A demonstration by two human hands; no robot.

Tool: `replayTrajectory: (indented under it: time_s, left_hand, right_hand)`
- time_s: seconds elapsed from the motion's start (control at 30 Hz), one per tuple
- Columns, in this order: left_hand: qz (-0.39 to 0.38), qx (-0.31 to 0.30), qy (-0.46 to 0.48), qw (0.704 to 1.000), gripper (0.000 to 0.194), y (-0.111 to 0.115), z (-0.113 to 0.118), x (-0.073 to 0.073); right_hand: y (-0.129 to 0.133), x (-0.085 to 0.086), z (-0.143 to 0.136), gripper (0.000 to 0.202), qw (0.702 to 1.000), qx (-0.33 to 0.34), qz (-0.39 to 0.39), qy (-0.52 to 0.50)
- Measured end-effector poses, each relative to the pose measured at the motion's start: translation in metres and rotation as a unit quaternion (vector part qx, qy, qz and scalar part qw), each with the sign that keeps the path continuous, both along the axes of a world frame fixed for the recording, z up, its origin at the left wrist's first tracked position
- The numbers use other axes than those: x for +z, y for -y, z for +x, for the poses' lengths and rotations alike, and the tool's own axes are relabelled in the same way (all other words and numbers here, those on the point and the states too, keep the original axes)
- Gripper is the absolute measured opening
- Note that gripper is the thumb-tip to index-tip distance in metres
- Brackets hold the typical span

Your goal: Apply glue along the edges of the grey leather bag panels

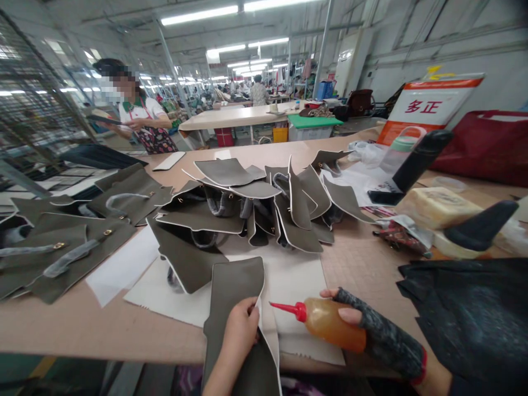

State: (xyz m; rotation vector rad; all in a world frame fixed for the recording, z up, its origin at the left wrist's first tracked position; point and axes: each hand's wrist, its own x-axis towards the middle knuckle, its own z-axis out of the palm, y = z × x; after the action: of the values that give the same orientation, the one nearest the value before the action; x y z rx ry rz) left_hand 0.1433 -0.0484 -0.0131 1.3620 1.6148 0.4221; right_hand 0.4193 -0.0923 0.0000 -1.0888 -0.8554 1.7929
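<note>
Head view: at a tan table (357, 275) under strip lights (200, 15), left hand (240, 328) pinches panel (236, 283), right hand (371, 322) grips bottle (330, 323).

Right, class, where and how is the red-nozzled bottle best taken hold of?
Probably around the broad, rounded body of the bottle, coming from the right, as the right hand does. Its thin red nozzle points left toward the dark panel, so a hold from that side would likely block the tip.
</note>
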Motion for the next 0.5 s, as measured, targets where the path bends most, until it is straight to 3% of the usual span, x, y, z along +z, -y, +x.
replayTrajectory:
  time_s: [0.07, 0.17, 0.3, 0.43, 0.5]
  left_hand:
    - [-0.003, 0.014, 0.029, 0.999, 0.041, 0.001, -0.001, -0.004]
    - [0.029, 0.011, 0.031, 0.999, 0.042, 0.002, -0.002, -0.005]
    - [0.047, 0.006, 0.028, 0.998, 0.041, 0.001, -0.003, -0.002]
    - [0.037, 0.006, 0.028, 0.999, 0.041, 0.000, -0.003, -0.001]
    - [0.031, 0.006, 0.031, 0.999, 0.042, 0.000, -0.002, -0.001]
  right_hand:
    - [-0.007, -0.007, -0.001, 0.037, 0.993, -0.028, 0.051, 0.107]
    - [-0.022, -0.003, -0.001, 0.037, 0.953, -0.031, 0.169, 0.251]
    - [-0.040, 0.014, -0.008, 0.036, 0.901, -0.016, 0.272, 0.338]
    - [-0.052, 0.023, -0.016, 0.032, 0.816, -0.011, 0.380, 0.435]
    - [-0.059, 0.025, -0.019, 0.030, 0.792, 0.007, 0.414, 0.449]
